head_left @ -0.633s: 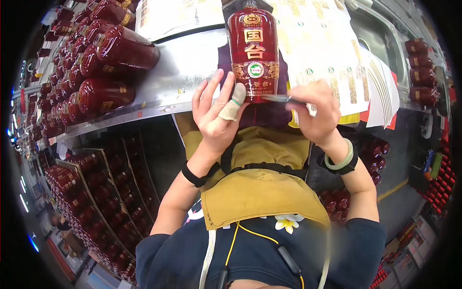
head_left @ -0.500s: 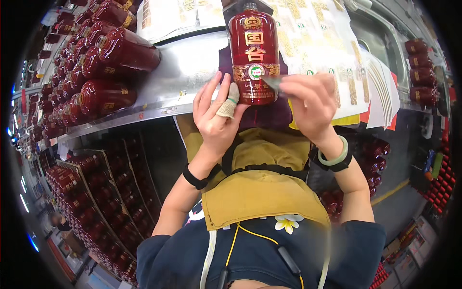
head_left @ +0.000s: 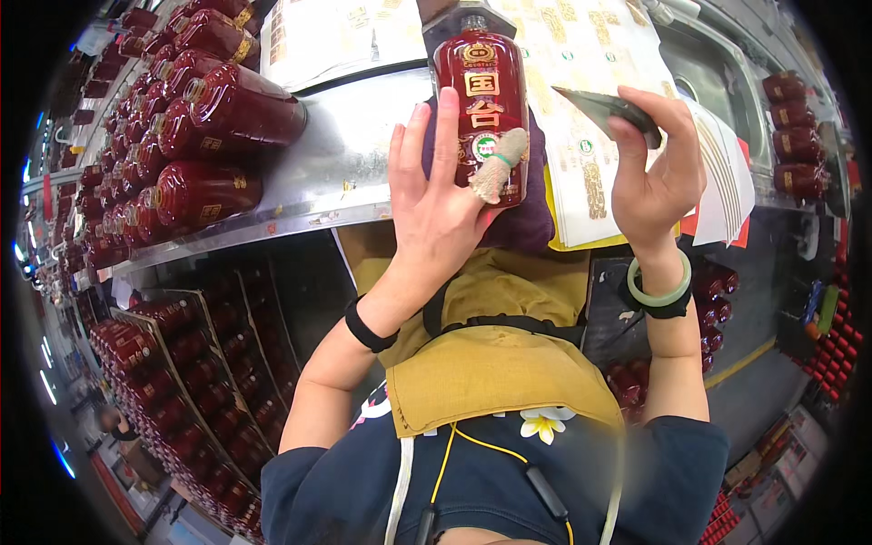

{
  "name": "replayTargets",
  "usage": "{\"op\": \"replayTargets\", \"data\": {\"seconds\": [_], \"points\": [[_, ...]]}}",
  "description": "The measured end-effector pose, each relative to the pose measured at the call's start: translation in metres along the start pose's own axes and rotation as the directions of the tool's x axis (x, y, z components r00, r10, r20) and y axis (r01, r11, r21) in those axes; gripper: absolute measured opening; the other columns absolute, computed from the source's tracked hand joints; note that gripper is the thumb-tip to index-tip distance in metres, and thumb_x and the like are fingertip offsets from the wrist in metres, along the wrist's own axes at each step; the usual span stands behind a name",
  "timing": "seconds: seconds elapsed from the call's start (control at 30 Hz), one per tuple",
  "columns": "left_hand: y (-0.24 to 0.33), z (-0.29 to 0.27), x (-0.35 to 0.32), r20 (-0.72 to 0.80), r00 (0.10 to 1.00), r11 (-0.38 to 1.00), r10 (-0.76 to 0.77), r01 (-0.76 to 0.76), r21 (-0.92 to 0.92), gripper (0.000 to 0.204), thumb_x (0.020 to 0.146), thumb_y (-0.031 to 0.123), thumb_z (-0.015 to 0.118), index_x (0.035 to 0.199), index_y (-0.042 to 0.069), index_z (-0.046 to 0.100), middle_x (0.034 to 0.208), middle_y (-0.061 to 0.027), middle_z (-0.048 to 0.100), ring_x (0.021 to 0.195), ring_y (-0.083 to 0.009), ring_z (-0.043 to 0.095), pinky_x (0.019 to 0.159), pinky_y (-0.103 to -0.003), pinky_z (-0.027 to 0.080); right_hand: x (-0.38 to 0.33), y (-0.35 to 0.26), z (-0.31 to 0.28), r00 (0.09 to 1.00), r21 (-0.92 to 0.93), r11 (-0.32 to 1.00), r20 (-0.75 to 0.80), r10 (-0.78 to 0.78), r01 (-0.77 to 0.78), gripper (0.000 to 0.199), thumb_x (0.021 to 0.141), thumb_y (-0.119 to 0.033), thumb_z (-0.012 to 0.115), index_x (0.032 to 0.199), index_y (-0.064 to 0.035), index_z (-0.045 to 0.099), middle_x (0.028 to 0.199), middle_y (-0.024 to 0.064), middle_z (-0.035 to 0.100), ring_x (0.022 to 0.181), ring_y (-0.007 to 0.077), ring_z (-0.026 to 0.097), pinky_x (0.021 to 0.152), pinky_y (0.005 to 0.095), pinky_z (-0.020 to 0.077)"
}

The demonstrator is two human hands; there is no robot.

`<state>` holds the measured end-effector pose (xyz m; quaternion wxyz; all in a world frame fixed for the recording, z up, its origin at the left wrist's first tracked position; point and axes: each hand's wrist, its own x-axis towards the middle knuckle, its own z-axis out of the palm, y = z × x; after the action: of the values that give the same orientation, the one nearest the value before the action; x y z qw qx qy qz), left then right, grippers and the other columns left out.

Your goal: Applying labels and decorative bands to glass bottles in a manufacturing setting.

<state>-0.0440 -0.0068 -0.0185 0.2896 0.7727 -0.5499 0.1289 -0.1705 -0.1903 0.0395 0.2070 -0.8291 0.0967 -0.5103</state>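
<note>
A dark red glass bottle (head_left: pixel 495 68) with gold lettering and a clear neck lies on a folded purple cloth (head_left: pixel 538 182). My left hand (head_left: pixel 440 186) rests on its lower left part, fingers stretched out. The thumb wears a knitted finger cover (head_left: pixel 495 173) and presses beside a round green-and-white sticker (head_left: pixel 482 145). To the right of the bottle my right hand (head_left: pixel 658 168) is raised over sheets of gold labels (head_left: pixel 581 168). Between its thumb and fingers is a thin pointed blade (head_left: pixel 595 107) with a dark handle end, its tip toward the upper left.
Many red bottles (head_left: pixel 241 104) are stacked on the metal table (head_left: pixel 341 127) at left. Another label sheet (head_left: pixel 318 41) lies at the back. A metal sink (head_left: pixel 718 68) and more bottles (head_left: pixel 799 145) stand at right. Racks of bottles (head_left: pixel 150 341) fill the space below left.
My right hand has moved right, away from the bottle, with the blade. My left hand has shifted from the bottle's lower edge up onto its face, the covered thumb now beside the round sticker.
</note>
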Motion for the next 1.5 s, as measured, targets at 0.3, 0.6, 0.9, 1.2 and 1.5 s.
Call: {"op": "replayTargets", "data": {"seconds": [0.3, 0.6, 0.9, 1.2, 1.5], "points": [[-0.011, 0.003, -0.004, -0.094, 0.993, 0.968, -0.072, 0.047, -0.247, 0.096, 0.064, 0.01, 0.091, 0.147, -0.006, 0.046, 0.148, -0.0211, 0.053, 0.131, -0.0381, 0.052, 0.112, -0.046, 0.038, -0.021, 0.0, 0.026, 0.898, 0.063, 0.954, 0.325, -0.296, 0.292, 0.017, 0.082, -0.011, 0.075, 0.099, -0.0154, 0.079, 0.094, 0.0008, 0.075, 0.08, 0.0189, 0.062, 0.08, 0.032, 0.0489], [-0.021, 0.01, -0.013, -0.099, 0.992, 0.933, -0.08, 0.04, -0.357, 0.089, 0.069, 0.011, 0.088, 0.147, -0.006, 0.048, 0.149, -0.0257, 0.052, 0.129, -0.0424, 0.055, 0.108, -0.048, 0.045, -0.027, 0.005, 0.04, 0.906, 0.064, 0.942, 0.258, -0.335, 0.329, 0.021, 0.078, -0.009, 0.073, 0.096, -0.0171, 0.078, 0.091, -0.0048, 0.074, 0.073, 0.0157, 0.058, 0.079, 0.0295, 0.0474], [-0.023, 0.006, -0.015, -0.033, 0.995, 0.912, -0.099, 0.077, -0.404, 0.094, 0.067, 0.006, 0.088, 0.149, -0.007, 0.044, 0.149, -0.0255, 0.05, 0.135, -0.0427, 0.051, 0.113, -0.047, 0.041, -0.022, 0.005, 0.036, 0.908, 0.06, 0.949, 0.277, -0.314, 0.31, 0.027, 0.073, -0.009, 0.074, 0.099, -0.0174, 0.078, 0.093, -0.0019, 0.076, 0.077, 0.0163, 0.06, 0.073, 0.0311, 0.0455], [-0.006, 0.001, -0.009, -0.071, 0.997, 0.985, 0.014, -0.026, -0.171, 0.062, 0.073, 0.005, 0.084, 0.133, 0.012, 0.068, 0.149, -0.0243, 0.049, 0.128, -0.0421, 0.054, 0.106, -0.049, 0.047, 0.01, 0.031, 0.028, 0.999, -0.125, 0.992, 0.027, -0.021, 0.024, 0.021, 0.08, -0.005, 0.081, 0.099, -0.0107, 0.076, 0.09, 0.0023, 0.074, 0.078, 0.0226, 0.062, 0.076, 0.0345, 0.0464], [0.011, 0.0, 0.003, -0.076, 0.995, 0.991, -0.066, 0.057, -0.121, 0.071, 0.066, 0.009, 0.09, 0.134, 0.013, 0.068, 0.156, -0.0247, 0.041, 0.139, -0.0434, 0.041, 0.112, -0.048, 0.039, 0.001, 0.024, 0.036, 0.995, -0.038, 0.998, 0.079, -0.055, 0.058, 0.021, 0.078, -0.005, 0.08, 0.098, -0.0121, 0.076, 0.092, 0.0014, 0.075, 0.084, 0.0209, 0.065, 0.08, 0.0346, 0.0469]]}}
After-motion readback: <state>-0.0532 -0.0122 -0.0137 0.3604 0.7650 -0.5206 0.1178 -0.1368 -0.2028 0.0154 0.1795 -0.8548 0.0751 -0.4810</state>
